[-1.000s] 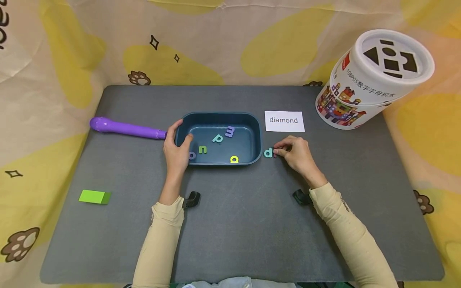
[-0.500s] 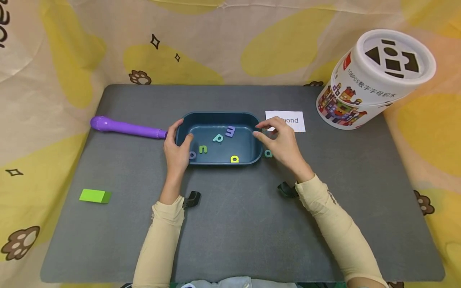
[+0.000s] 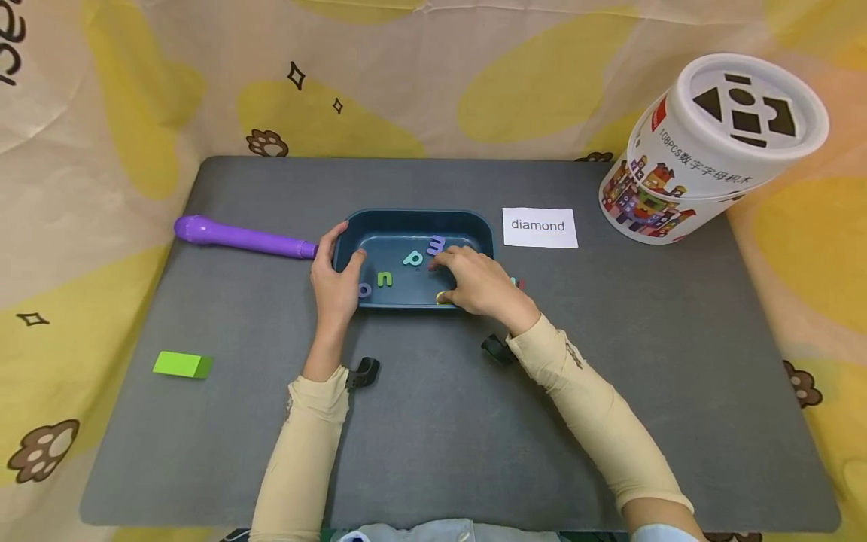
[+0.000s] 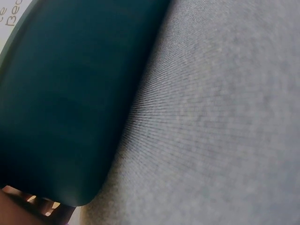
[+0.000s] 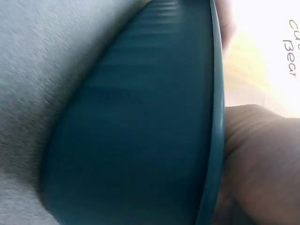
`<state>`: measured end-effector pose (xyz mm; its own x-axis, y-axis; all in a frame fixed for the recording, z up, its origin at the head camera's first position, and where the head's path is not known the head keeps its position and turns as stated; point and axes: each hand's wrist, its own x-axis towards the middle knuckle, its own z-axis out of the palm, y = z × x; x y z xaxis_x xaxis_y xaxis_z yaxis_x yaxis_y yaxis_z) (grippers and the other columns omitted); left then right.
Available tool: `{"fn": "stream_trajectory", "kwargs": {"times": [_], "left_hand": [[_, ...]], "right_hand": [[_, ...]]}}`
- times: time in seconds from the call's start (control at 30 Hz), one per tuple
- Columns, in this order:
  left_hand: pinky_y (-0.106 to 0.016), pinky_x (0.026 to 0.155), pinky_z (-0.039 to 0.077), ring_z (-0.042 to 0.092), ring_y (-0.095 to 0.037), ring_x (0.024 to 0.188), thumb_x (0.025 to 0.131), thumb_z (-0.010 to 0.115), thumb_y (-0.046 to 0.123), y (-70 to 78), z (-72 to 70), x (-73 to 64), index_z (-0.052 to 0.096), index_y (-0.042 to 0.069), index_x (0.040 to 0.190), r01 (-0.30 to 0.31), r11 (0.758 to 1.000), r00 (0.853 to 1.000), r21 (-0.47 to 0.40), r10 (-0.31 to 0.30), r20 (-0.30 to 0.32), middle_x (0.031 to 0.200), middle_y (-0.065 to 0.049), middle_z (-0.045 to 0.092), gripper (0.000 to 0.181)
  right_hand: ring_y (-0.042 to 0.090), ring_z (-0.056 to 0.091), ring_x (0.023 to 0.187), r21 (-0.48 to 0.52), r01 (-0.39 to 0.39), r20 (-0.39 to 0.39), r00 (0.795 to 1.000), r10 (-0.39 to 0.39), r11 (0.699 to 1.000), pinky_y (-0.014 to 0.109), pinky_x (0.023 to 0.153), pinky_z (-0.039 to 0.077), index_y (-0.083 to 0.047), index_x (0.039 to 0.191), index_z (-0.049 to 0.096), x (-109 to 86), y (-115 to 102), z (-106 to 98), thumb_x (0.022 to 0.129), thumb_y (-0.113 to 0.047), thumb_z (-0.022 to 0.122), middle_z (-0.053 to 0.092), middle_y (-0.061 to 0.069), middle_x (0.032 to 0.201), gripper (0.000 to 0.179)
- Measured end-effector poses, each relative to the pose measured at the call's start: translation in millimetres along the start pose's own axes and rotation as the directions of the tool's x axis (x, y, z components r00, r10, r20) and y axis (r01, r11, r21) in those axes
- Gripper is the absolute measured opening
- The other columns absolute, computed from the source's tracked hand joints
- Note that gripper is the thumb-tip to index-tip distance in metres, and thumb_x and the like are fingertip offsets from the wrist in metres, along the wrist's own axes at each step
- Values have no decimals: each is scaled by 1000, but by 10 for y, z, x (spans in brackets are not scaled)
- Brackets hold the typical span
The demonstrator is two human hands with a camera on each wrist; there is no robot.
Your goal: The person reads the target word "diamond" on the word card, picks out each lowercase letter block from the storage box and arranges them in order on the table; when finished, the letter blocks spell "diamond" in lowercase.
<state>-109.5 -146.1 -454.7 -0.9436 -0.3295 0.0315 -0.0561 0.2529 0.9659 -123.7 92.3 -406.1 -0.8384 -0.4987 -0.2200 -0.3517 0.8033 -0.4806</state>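
A dark teal tray (image 3: 406, 295) lies on the grey table, its left end gripped by my left hand (image 3: 335, 282) with the thumb over the rim. Over the tray's right side reaches my right hand (image 3: 481, 286), thumb at a mostly covered yellow letter "a" (image 3: 439, 298) and fingers spread from the thumb. Also in the tray are a purple "m" (image 3: 436, 245), a teal letter (image 3: 412, 259), a green "n" (image 3: 384, 279) and a purple "o" (image 3: 365, 290). Right of the tray, a red piece (image 3: 521, 284) shows past my wrist beside a mostly hidden teal "d". The wrist views show the tray's outer walls.
Behind the right hand lies a white card (image 3: 539, 226) reading "diamond". A large white tub (image 3: 704, 158) stands at the back right. Left of the tray are a purple stick (image 3: 244, 239) and, nearer the front, a green block (image 3: 181, 364).
My right hand has left the red piece beside the teal "d", passed over the tray's right rim and come down to the yellow letter. The left hand stays on the tray.
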Motion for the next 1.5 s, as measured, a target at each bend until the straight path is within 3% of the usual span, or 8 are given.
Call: {"fn": "stream_trajectory", "kwargs": {"times": [0.17, 0.3, 0.63, 0.73, 0.87, 1.07, 1.27, 1.5], "left_hand": [[-43, 131, 23, 35, -10, 157, 100, 69, 14, -1, 3, -3, 59, 23, 150, 1, 1000, 1000, -5, -1, 5, 162, 4, 52, 52], [-43, 131, 23, 36, -11, 157, 99, 69, 13, -10, 8, 0, 59, 24, 150, 9, 1000, 1000, -6, -9, 1, 161, 4, 53, 53], [-42, 130, 24, 37, -11, 156, 100, 68, 14, 1, 13, -5, 60, 24, 149, 9, 1000, 1000, -6, -9, -7, 160, 4, 54, 51], [-42, 130, 24, 37, -8, 156, 99, 69, 16, -9, 3, -5, 60, 26, 149, 7, 1000, 1000, -1, -7, -4, 160, 6, 53, 51], [-43, 130, 24, 36, -9, 157, 99, 69, 16, -12, 3, -2, 60, 25, 149, 7, 1000, 1000, 3, -7, -3, 161, 6, 53, 52], [-43, 131, 23, 35, -12, 158, 101, 67, 13, -3, 13, 3, 59, 22, 151, 9, 1000, 1000, 5, -9, -3, 162, 3, 52, 51], [-43, 131, 22, 34, -17, 159, 100, 64, 8, 4, 29, 22, 58, 15, 151, 20, 1000, 1000, 7, -20, -17, 162, -4, 52, 52], [-39, 130, 25, 37, -10, 156, 99, 68, 12, -21, 17, 15, 61, 22, 149, 7, 1000, 1000, -4, -7, -22, 159, 3, 55, 52]], "right_hand": [[23, 65, 106, -57, -46, 96, 994, 51, 997, 44, 90, 55, -15, 120, 77, 74, -32, -13, 90, -15, 85, 72, 5, 116, 32], [20, 62, 91, -27, -57, 137, 989, 60, 998, 39, 78, 52, -14, 106, 78, 112, -20, -10, 91, -9, 81, 68, 3, 100, 17], [18, 57, 73, 97, -23, 119, 993, 11, 995, 35, 69, 46, -9, 97, 70, 138, 33, 7, 94, -1, 73, 63, 2, 79, 9], [18, 58, 76, 96, -15, 96, 995, 6, 995, 34, 71, 46, -10, 106, 69, 156, 33, 32, 94, -6, 77, 64, 1, 83, 15], [20, 59, 87, 110, 39, 75, 996, -47, 993, 36, 77, 48, -11, 125, 68, 225, 22, 85, 89, -15, 87, 63, 4, 98, 40], [23, 59, 101, 79, 135, 100, 985, -143, 988, 41, 87, 52, -22, 152, 58, 332, 15, 159, 96, -20, 80, 63, 9, 118, 60], [23, 59, 98, 70, 151, 88, 984, -157, 986, 39, 84, 51, -17, 138, 67, 372, 19, 182, 100, -19, 76, 63, 8, 111, 39], [22, 59, 94, 101, 147, 34, 988, -151, 984, 38, 85, 51, -7, 114, 70, 360, 29, 186, 98, -15, 78, 61, 9, 110, 20]]}}
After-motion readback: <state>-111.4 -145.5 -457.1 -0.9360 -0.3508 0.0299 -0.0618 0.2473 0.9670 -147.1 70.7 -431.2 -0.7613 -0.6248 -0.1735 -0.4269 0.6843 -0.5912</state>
